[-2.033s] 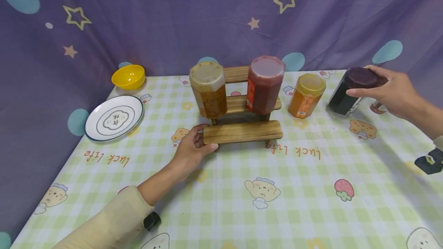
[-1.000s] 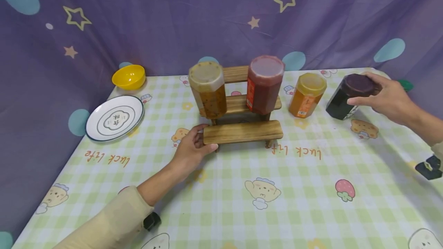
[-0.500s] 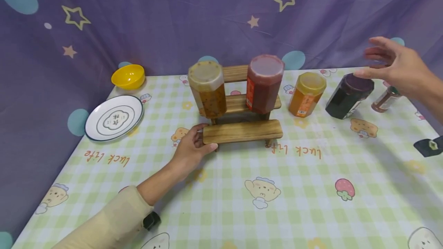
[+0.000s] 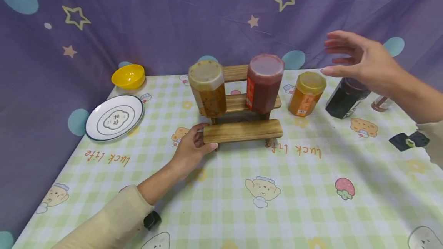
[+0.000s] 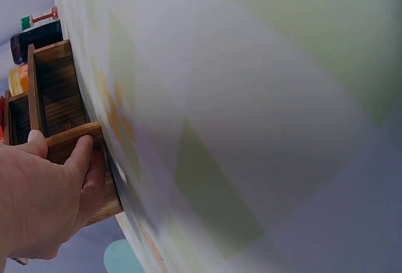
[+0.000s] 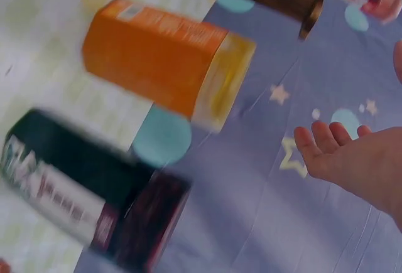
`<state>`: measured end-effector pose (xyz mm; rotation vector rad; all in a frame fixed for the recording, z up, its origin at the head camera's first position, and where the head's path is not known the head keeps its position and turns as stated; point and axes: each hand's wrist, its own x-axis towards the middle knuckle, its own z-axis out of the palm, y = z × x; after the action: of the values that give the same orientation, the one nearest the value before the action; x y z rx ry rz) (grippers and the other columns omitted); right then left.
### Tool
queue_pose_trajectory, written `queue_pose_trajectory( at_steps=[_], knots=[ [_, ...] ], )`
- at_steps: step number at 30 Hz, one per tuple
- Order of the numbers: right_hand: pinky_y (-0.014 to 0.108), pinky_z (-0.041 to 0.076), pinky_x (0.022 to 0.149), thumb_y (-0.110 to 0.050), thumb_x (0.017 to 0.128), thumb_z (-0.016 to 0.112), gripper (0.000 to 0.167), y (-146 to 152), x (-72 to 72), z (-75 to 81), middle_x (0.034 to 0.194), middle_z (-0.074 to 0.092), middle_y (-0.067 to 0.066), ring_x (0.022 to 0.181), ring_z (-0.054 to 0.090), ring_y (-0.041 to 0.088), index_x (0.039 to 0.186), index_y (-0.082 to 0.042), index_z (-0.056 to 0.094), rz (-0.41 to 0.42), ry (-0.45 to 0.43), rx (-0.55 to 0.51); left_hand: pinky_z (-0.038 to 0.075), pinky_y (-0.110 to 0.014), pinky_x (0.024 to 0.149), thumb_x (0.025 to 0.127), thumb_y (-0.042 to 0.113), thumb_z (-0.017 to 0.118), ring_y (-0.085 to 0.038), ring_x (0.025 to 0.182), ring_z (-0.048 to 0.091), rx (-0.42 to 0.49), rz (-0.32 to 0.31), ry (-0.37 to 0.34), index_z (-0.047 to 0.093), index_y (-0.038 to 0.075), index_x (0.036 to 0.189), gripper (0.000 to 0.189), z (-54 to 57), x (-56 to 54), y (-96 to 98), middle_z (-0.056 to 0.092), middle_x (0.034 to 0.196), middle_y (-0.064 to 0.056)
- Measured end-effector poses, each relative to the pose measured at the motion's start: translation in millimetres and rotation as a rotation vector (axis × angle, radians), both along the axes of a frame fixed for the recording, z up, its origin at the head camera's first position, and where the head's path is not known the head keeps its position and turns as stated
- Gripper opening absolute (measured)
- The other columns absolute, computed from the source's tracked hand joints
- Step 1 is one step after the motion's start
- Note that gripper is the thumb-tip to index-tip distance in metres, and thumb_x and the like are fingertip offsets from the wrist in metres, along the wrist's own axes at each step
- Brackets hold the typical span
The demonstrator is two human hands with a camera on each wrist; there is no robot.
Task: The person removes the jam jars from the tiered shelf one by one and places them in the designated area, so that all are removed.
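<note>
My left hand [image 4: 189, 151] grips the left end of the lowest board of a stepped wooden rack [image 4: 243, 131], thumb in front and fingers behind. On the rack's middle step stand a jar with speckled amber contents [image 4: 210, 97] and a jar with red contents [image 4: 264, 87]. My right hand [image 4: 370, 62] is in the air with nothing in it, fingers spread from the thumb. It is up and to the right of an orange jar with a yellow lid [image 4: 306, 97], and it overlaps the top of a dark jar [image 4: 346, 101]. The right wrist view shows both these jars, blurred.
A small shaker bottle [image 4: 380, 105] is partly hidden behind the right hand. At the left are a white plate [image 4: 95, 124] and a yellow bowl [image 4: 129, 78]. A checkered cloth [image 4: 221, 203] covers the table, with a purple curtain [image 4: 173, 22] behind it.
The right hand first shifted the dark jar slightly toward the front, then let go of it, rose, and moved left toward the orange jar. The left hand has kept its grip on the rack.
</note>
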<state>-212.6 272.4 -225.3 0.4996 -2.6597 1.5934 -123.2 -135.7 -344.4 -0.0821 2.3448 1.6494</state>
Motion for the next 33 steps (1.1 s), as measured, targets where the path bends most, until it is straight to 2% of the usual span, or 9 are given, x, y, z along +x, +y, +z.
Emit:
queue_pose_trajectory(
  at_steps=[7,12,16,21,26,33],
  knots=[
    [0.015,0.043,0.093,-0.001,0.085,0.072,0.074,-42,7.5,9.8,0.142,0.046,0.005,0.127,0.045,0.017,0.147,-0.019,0.038,0.177,0.047,0.002,0.044,-0.041,0.098,0.089,0.016,0.070,-0.025,0.122,0.046,-0.001,-0.005,0.000,0.032,0.017,0.148,0.070,-0.8,-0.1,0.5,0.046,0.138,-0.009],
    [0.019,0.043,0.097,0.000,0.081,0.076,0.079,-69,8.7,19.7,0.143,0.044,0.010,0.128,0.044,0.022,0.148,-0.017,0.037,0.262,0.076,0.009,0.045,-0.041,0.098,0.089,0.016,0.070,-0.025,0.121,0.047,-0.005,-0.001,0.006,0.033,0.017,0.147,0.068,0.7,-0.4,0.8,0.048,0.134,-0.009],
    [0.020,0.043,0.097,-0.001,0.079,0.078,0.083,-85,6.5,22.2,0.143,0.045,0.012,0.127,0.046,0.022,0.149,-0.015,0.036,0.293,0.075,0.011,0.045,-0.041,0.098,0.090,0.016,0.070,-0.026,0.122,0.047,-0.006,-0.004,0.006,0.032,0.016,0.148,0.069,0.2,0.2,0.1,0.047,0.135,-0.010],
    [0.019,0.043,0.096,-0.003,0.077,0.081,0.085,-101,3.0,17.0,0.140,0.047,0.011,0.122,0.049,0.018,0.149,-0.010,0.035,0.332,0.061,0.015,0.045,-0.041,0.098,0.090,0.016,0.070,-0.027,0.124,0.046,-0.004,-0.006,0.004,0.031,0.016,0.148,0.070,-0.5,1.1,-0.5,0.045,0.138,-0.010],
    [0.019,0.043,0.095,-0.008,0.078,0.081,0.077,-107,0.7,9.1,0.134,0.051,0.006,0.119,0.051,0.016,0.144,-0.010,0.041,0.333,0.062,0.026,0.045,-0.040,0.097,0.090,0.016,0.070,-0.026,0.120,0.047,0.001,-0.012,0.006,0.031,0.016,0.149,0.070,-1.6,1.4,-0.4,0.045,0.137,-0.010],
    [0.022,0.048,0.088,-0.010,0.078,0.081,0.068,-108,-3.2,8.6,0.124,0.057,0.005,0.108,0.058,0.019,0.138,-0.014,0.049,0.338,0.076,0.025,0.045,-0.041,0.098,0.090,0.016,0.069,-0.026,0.121,0.047,0.000,-0.008,0.005,0.031,0.016,0.148,0.070,-0.7,1.2,0.2,0.046,0.136,-0.009]
  ],
)
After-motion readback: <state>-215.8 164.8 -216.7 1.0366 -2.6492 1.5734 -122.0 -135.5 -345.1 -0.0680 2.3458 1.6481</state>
